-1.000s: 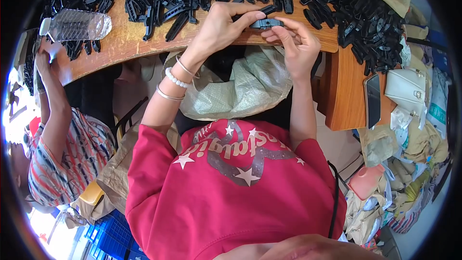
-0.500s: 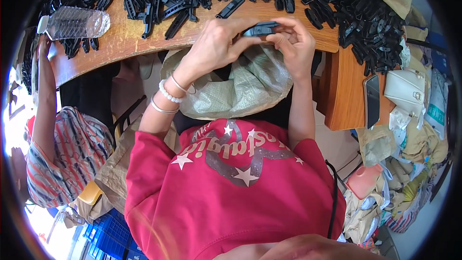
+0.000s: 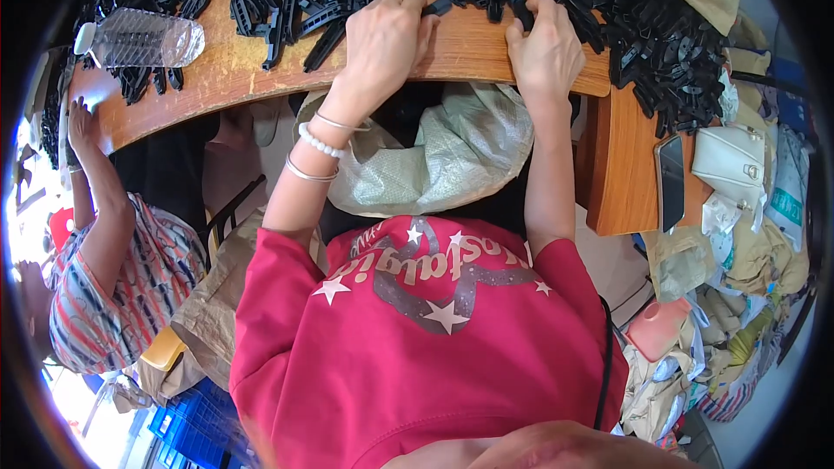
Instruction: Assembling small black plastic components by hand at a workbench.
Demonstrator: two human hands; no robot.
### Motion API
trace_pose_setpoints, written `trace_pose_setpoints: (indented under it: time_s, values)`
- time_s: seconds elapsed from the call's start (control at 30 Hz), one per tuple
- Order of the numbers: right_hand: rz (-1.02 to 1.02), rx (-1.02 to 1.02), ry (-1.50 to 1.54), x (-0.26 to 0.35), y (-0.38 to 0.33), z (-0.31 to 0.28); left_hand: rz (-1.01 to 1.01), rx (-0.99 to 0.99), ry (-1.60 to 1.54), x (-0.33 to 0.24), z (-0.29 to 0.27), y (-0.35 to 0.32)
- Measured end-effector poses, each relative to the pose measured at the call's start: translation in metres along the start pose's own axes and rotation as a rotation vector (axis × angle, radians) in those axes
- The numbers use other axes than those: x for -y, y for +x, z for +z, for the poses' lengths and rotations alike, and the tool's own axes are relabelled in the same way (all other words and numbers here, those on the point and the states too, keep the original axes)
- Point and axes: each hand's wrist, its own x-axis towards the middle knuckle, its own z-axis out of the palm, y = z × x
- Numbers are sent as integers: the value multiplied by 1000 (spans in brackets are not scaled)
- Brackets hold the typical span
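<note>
Both my hands are at the near edge of a pile of black plastic parts point(image 3: 330, 13) on the wooden table. My left hand point(image 3: 382, 39), wearing bracelets at the wrist, has its fingers curled round one black plastic part point(image 3: 439, 7), whose end sticks out past the thumb. Between thumb and fingers of my right hand point(image 3: 547, 52) is another long black plastic part point(image 3: 519, 7), its far end touching the pile. Below the table edge, an open woven sack point(image 3: 426, 169) lies over my lap; its inside is dark.
A clear plastic bottle point(image 3: 143, 38) lies at the left. On the right are a phone point(image 3: 670, 182), a white handbag point(image 3: 731, 165) and heaped bags and wrappings point(image 3: 756, 252). A co-worker in a striped top point(image 3: 130, 287) sits at the left, one hand point(image 3: 81, 126) near the table edge.
My hands have moved apart and forward to the pile; the part they held together is no longer in sight. Each now grips a separate part. The co-worker's arm has drawn back from the bottle.
</note>
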Motion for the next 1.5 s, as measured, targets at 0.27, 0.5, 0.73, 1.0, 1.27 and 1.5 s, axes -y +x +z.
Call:
trace_pose_setpoints:
  time_s: [0.27,0.5,0.73,1.0,1.27,1.5]
  values:
    - [212,-131,739,-17,-16,-12,-499,124,-1156,-13,0,-11]
    - [178,302,1272,9,-24,-41,-634,347,-1430,-21,-4,-12]
    - [-56,91,952,17,-34,-33,-454,333,-1205,-36,-18,-17]
    - [126,122,1197,20,-29,-32,-52,74,-681,-37,-22,-25]
    - [181,324,1218,3,-26,-13,-305,286,-764,-37,-30,-26]
    - [-85,-52,274,10,-4,15,-581,9,-849,0,-10,0]
